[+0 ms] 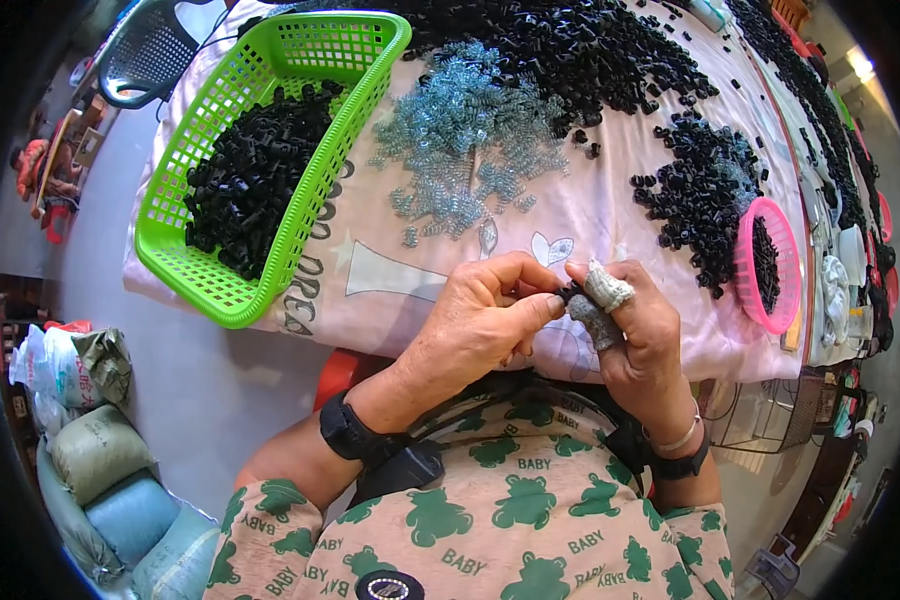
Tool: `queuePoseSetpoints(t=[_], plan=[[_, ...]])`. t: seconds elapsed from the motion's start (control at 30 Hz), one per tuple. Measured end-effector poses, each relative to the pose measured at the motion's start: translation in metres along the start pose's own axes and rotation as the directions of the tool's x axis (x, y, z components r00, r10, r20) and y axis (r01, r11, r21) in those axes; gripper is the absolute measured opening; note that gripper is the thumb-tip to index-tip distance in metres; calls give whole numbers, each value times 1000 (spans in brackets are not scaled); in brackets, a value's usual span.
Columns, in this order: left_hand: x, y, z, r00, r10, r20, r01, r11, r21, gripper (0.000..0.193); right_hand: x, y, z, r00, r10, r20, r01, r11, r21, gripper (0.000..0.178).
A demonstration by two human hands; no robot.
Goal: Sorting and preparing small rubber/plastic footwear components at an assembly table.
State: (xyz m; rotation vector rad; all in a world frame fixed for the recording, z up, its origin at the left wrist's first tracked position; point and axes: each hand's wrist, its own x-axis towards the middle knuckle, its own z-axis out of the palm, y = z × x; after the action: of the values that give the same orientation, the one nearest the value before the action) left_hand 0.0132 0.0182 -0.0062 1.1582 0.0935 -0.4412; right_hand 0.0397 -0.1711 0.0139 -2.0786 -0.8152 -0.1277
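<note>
My left hand (470,325) and my right hand (652,325) meet over the near edge of the cloth-covered table. Between their fingertips is a small black plastic part (569,293), mostly hidden. Both hands are closed in a pinch around it. On my right hand, a whitish finger wrap (608,286) and a grey one (593,320) cover the thumb and a finger. Just beyond my hands lies a heap of small clear-bluish metal springs (460,135). Farther back spreads a large pile of black plastic parts (610,55).
A green plastic basket (235,308) with black parts (260,165) stands at the left. At the right, a smaller black heap (695,195) lies beside a pink basket (746,255) holding thin dark pieces (765,262). Stuffed sacks (100,455) sit on the floor, lower left.
</note>
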Motion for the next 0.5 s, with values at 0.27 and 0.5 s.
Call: queuePoseSetpoints(t=[0.27, 0.5], plan=[[0, -1, 1, 1000, -3, -7, 3, 1000, 23, 16, -3, 5, -2, 992, 100, 73, -106, 991, 83, 50], [1, 1, 1, 1000, -10, -5, 11, 999, 48, 16, 0, -3, -5, 994, 55, 92, -56, 998, 1, 46]])
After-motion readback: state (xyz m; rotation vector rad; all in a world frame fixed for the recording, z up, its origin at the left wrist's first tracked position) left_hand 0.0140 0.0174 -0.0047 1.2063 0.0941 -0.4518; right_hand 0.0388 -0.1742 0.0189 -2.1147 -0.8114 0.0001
